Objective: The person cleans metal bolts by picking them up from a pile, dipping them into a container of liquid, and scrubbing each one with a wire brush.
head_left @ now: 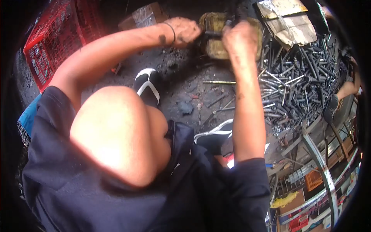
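Note:
My left hand [183, 31] is closed in a fist beside a yellowish, worn metal container [216, 50]. What it grips is hidden; a dark rod [213, 34] runs from near its knuckles toward my other hand. My right hand [241, 38], slightly blurred, is closed over the container's right part. A dark, upright tool-like object [233, 13] shows just above its fingers, too dark to name. To the right lies a large heap of metal bolts and rods [293, 85]. A thin rod [219, 82] lies on the ground below the container.
A red plastic crate [54, 50] stands at the left. Behind are a taped cardboard box [145, 17] and flattened cardboard [288, 23] at the heap's edge. My sandalled feet [148, 87] rest on dirty ground. Another person's foot [331, 108] and metal frames [319, 154] are at the right.

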{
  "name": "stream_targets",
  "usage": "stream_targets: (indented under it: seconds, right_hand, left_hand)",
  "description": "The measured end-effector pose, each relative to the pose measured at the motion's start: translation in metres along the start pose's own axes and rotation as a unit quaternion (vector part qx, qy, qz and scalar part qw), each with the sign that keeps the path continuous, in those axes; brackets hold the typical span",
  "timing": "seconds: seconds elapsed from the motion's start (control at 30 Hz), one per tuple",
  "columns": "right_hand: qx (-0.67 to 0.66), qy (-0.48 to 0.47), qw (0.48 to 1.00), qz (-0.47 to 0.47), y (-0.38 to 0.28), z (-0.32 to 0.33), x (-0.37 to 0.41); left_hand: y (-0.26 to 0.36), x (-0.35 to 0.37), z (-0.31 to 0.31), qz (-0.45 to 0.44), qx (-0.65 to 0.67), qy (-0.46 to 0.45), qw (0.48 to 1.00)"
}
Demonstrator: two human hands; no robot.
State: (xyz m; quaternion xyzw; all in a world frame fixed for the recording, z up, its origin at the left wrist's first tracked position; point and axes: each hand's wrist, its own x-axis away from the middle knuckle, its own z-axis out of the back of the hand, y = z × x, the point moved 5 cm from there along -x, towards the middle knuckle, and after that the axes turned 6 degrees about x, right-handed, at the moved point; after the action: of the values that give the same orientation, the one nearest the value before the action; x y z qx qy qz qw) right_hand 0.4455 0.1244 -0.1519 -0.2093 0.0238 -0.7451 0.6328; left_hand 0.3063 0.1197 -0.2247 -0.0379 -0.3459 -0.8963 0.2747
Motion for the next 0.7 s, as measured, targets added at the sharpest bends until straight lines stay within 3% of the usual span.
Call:
stream_targets:
  seconds: [0.1,0.13,0.17,0.2,0.3,0.37,0.4,0.43,0.47,0.5,0.53,0.6,0.7]
  right_hand:
    - [-0.021,0.057,0.998,0.017,0.011,0.012,0.053]
    - [-0.04,0.031,0.999,0.01,0.013,0.007,0.08]
    - [0.012,-0.056,0.998,-0.018,0.023,-0.016,0.098]
    - [0.044,0.042,0.998,0.009,0.016,-0.021,0.082]
    - [0.086,0.011,0.996,0.025,0.002,-0.013,-0.014]
    - [0.078,-0.062,0.995,0.032,0.018,0.012,-0.048]
    - [0.07,0.005,0.995,0.07,0.027,0.018,-0.036]
    - [0.066,0.073,0.989,0.108,0.035,0.023,-0.024]
    - [0.067,0.14,0.977,0.144,0.044,0.029,-0.01]
    - [-0.088,0.079,0.993,-0.003,0.041,0.038,0.019]
    - [-0.176,0.05,0.981,-0.068,0.055,0.028,0.044]
    - [-0.181,0.092,0.978,-0.051,0.055,0.012,0.085]
    - [-0.068,0.037,0.996,-0.054,0.044,-0.027,0.121]
  left_hand:
    - [-0.001,-0.003,0.016,0.024,-0.025,0.001,0.999]
    - [-0.002,-0.004,0.014,0.022,-0.019,0.01,1.0]
    - [0.0,-0.001,0.011,0.025,-0.01,0.018,0.999]
    - [-0.001,0.002,0.01,0.038,-0.019,0.013,0.999]
    - [0.014,0.0,0.02,0.044,-0.052,-0.018,0.998]
    - [0.011,0.008,0.006,0.012,-0.093,0.036,0.995]
    - [0.0,0.007,0.006,0.001,-0.121,0.067,0.99]
    - [0.003,0.008,0.02,0.06,-0.067,0.039,0.995]
    - [-0.003,0.008,0.026,0.067,-0.067,0.07,0.993]
    - [-0.005,0.012,0.024,0.076,-0.059,0.094,0.991]
    - [-0.005,0.015,0.023,0.086,-0.05,0.119,0.988]
    - [-0.01,0.008,0.03,0.081,0.017,0.06,0.995]
    - [-0.01,0.003,0.021,0.06,0.021,0.011,0.998]
